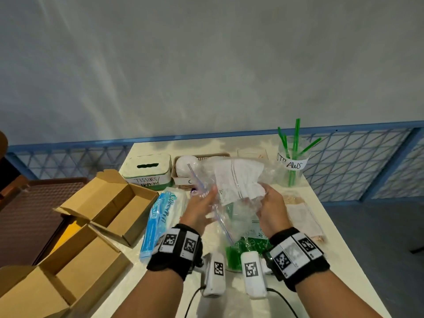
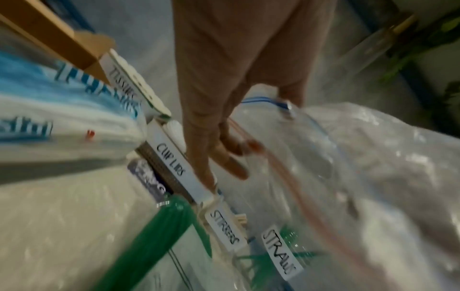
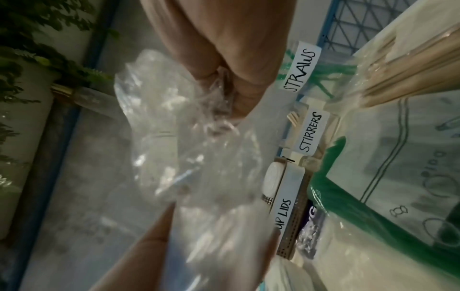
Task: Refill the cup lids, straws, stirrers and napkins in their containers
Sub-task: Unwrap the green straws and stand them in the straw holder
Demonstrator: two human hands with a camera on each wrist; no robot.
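Both hands hold up a clear zip bag with white contents over the table's middle. My left hand holds the bag's zip edge between thumb and outstretched fingers. My right hand grips crumpled plastic on the bag's other side. Behind the bag stand the tissues/napkins box, the cup lids basket with a white lid, the stirrers holder and the straws cup with a few green straws.
A blue tissue pack lies left of my hands. A bag of green straws lies under them, a bag of wooden stirrers to the right. Open cardboard boxes sit at the left. The table ends close on the right.
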